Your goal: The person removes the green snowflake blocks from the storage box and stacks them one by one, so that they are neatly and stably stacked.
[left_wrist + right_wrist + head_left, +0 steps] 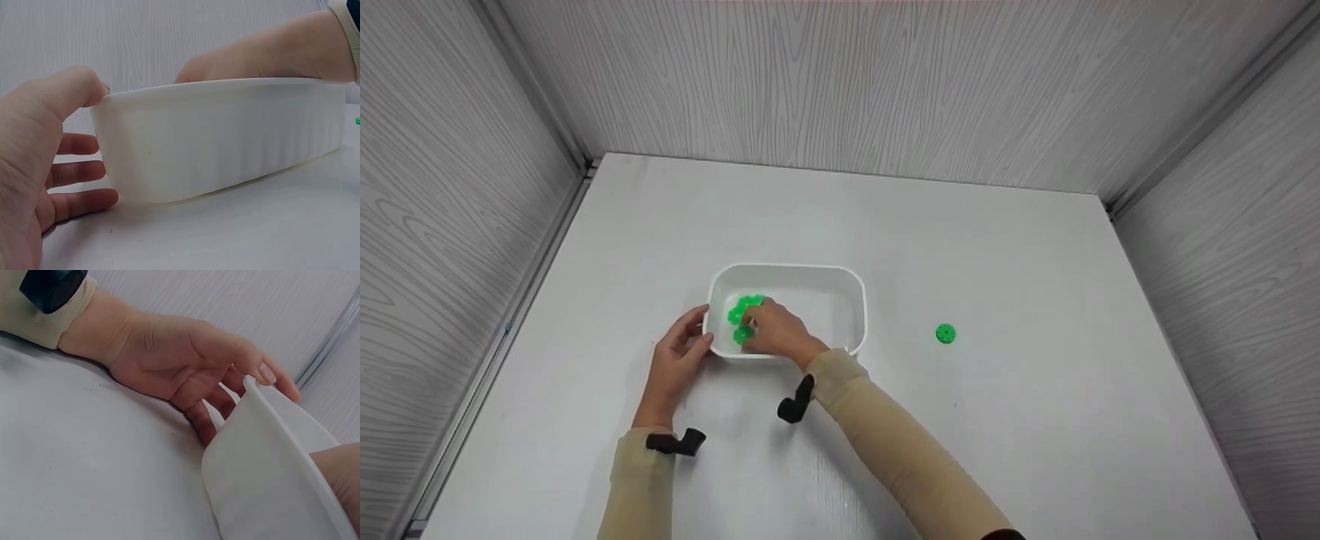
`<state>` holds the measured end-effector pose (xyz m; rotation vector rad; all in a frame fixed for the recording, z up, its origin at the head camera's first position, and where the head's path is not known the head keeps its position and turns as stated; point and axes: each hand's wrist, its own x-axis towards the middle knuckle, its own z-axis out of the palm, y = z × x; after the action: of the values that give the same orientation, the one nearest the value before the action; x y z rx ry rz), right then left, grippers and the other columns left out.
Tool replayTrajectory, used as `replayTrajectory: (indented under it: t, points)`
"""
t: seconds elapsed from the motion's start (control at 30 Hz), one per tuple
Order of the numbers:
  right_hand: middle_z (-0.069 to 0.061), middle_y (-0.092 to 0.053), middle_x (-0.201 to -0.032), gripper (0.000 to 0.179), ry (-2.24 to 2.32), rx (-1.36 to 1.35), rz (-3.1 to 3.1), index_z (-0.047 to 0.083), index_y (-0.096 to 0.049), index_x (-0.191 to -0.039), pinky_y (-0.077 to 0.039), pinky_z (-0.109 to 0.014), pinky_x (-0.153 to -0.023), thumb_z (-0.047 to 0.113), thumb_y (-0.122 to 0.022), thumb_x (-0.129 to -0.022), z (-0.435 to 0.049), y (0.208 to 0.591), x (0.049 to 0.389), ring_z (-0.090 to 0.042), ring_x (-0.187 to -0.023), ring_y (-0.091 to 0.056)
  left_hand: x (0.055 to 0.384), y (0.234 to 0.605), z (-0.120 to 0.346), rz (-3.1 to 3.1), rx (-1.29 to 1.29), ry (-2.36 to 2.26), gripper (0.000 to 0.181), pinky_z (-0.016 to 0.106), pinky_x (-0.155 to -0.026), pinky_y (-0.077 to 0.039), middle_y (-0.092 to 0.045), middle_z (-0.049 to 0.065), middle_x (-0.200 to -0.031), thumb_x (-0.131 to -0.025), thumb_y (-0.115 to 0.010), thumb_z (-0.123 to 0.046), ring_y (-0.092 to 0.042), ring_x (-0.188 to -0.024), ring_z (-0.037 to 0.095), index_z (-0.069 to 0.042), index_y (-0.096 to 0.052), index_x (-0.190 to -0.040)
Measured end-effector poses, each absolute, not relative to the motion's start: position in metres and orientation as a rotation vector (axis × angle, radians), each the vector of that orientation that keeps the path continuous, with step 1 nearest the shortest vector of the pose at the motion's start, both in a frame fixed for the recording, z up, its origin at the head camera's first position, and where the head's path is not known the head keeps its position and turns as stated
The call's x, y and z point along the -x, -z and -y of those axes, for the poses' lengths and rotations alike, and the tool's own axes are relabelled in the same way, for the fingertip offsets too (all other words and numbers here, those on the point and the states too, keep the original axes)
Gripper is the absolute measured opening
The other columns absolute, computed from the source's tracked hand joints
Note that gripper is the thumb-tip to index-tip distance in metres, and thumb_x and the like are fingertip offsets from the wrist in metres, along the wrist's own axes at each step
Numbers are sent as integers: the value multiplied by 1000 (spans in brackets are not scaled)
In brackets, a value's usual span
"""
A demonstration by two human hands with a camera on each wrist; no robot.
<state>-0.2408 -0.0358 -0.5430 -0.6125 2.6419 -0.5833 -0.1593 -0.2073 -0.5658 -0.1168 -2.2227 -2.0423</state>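
A white plastic basin (829,311) stands on the table. At its left end my left hand (679,365) holds the basin, thumb at the rim and fingers against the outer wall; the left wrist view shows this hand (28,146) close up. Inside the basin my right hand (780,330) has its fingers curled at a small green notched disc (742,334) and seems to pinch it. Several more green discs (740,309) lie beside its fingertips, partly covered by them. In both wrist views the basin wall hides the right fingertips.
One loose green disc (946,334) lies on the white table (1035,420), right of the basin. Grey wood-grain panels (840,90) stand along the back and both sides of the table.
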Motion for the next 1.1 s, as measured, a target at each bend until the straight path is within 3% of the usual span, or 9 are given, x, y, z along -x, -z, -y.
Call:
replayTrajectory:
  t: [0.73, 1.1]
  points:
    - [1, -48, -106, 33, 509, 693, -2628, 16, -63, -109, -45, -30, -81, 29, -73, -80, 38, 544, 242, -12, -91, -48, 159, 566, 208, 2217, 129, 2039, 45, 23, -81, -49, -49, 23, -128, -92, -57, -7, -51, -111, 41, -4, -46, -136]
    - [4, -50, -98, 35, 498, 783, -2605, 14, -62, -110, -45, -28, -75, 34, -69, -81, 28, 539, 245, -11, -84, -49, 159, 566, 209, 2213, 134, 2055, 46, 23, -80, -50, -50, 26, -124, -92, -57, -6, -53, -107, 43, -3, -44, -136]
